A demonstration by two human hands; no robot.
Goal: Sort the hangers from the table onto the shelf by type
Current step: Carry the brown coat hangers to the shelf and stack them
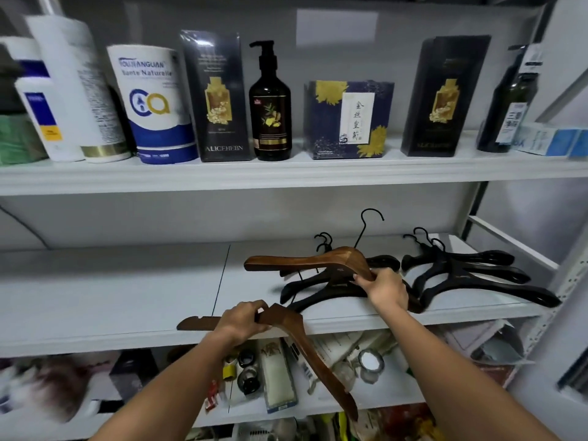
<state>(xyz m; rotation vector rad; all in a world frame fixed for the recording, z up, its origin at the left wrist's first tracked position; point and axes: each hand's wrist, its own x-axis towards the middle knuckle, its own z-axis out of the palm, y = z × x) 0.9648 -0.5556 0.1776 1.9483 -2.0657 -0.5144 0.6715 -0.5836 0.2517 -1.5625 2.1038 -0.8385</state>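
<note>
A person stands facing a white shelf [127, 281]. The left hand [245, 323] curls its fingers round the neck of a brown hanger [288, 319], held at the shelf's front edge with one arm pointing left and the other sloping down. The right hand [385, 289] grips one arm of a second brown hanger [302, 261], held just above a pile of black hangers [331, 291] on the shelf. Another black pile [461, 275] lies to its right. Bottles and boxes line the upper shelf [286, 175].
</note>
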